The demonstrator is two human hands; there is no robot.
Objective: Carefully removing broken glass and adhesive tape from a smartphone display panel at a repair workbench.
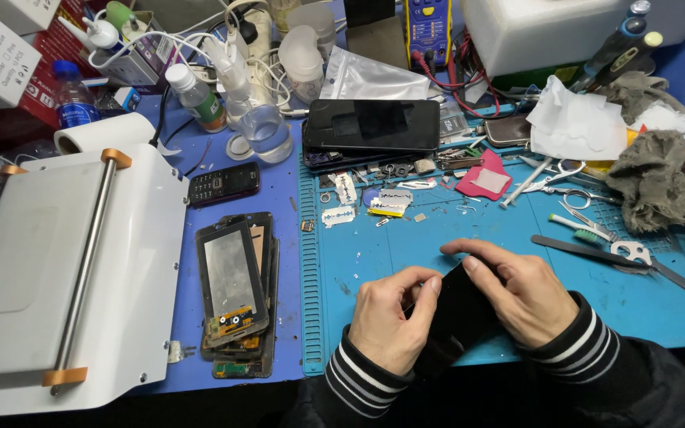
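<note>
Both my hands hold a flat black phone panel (457, 313) low over the near edge of the blue work mat (374, 254). My left hand (388, 317) grips its left side with the thumb curled over the edge. My right hand (513, 289) covers the upper right part, thumb and fingers pressed on the panel. Striped cuffs show at both wrists.
A stack of broken screens (235, 289) lies left of the mat, beside a white separator machine (57, 277). A small keypad phone (223, 184), a dark tablet (372, 124), razor blades (338, 215), tweezers, scissors (576, 194), bottles and rags (663, 182) crowd the far side.
</note>
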